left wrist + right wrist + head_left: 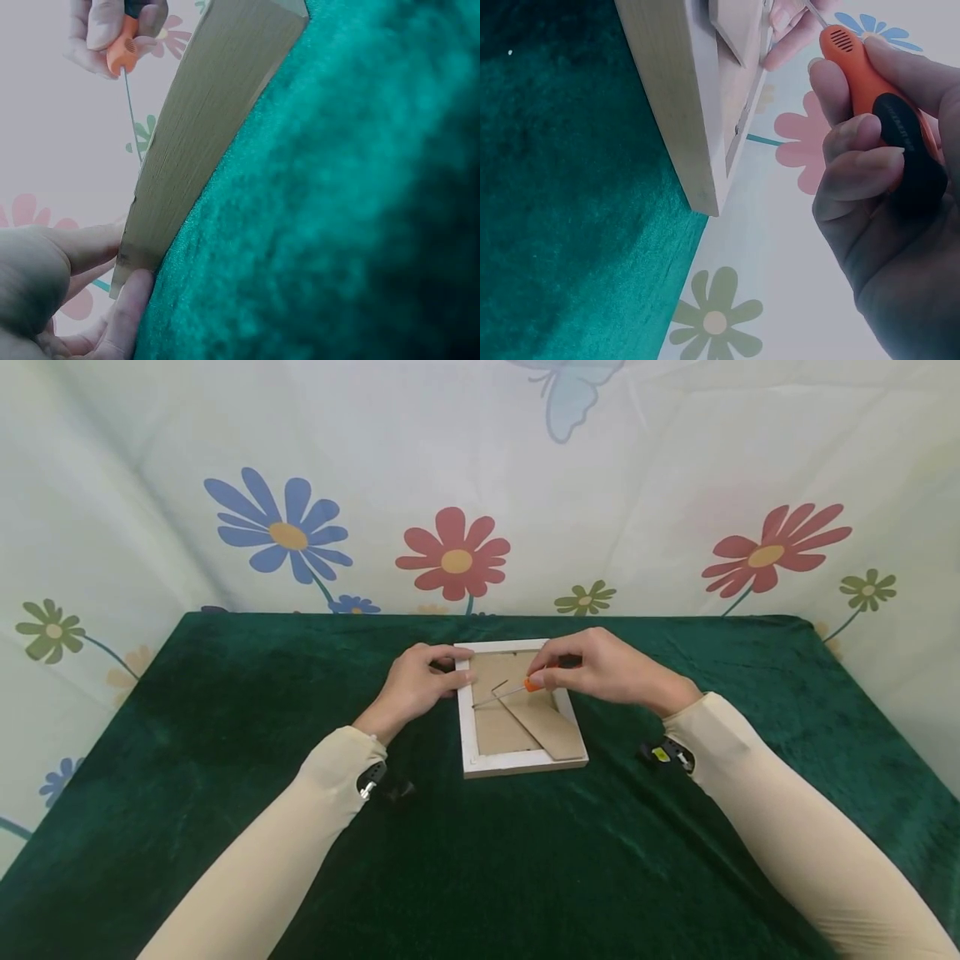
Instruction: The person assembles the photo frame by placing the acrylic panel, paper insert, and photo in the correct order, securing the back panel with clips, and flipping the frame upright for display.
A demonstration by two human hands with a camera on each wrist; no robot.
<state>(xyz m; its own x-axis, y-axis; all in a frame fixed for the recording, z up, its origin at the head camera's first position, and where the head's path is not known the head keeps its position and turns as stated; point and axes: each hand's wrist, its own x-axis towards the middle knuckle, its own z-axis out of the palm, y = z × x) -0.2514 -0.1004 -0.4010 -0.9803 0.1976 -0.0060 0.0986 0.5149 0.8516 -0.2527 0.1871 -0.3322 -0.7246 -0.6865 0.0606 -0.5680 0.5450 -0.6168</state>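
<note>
A picture frame (467,735) with a pale wooden border lies face down on the green cloth. Its brown backing board (495,733) carries an easel stand (551,731) set slantwise. My left hand (412,683) grips the frame's left edge near the far corner, as the left wrist view also shows. In my right hand (603,667) is a screwdriver with an orange and black handle (862,75). Its thin shaft (132,112) slants down to the left, and the tip is at the inner edge of the left border. Whether the tip touches there, I cannot tell.
Dark green velvety cloth (480,860) covers the table. A white curtain (615,535) printed with flowers hangs behind it and at both sides. Each wrist wears a black strap (678,754) over a cream sleeve (787,827).
</note>
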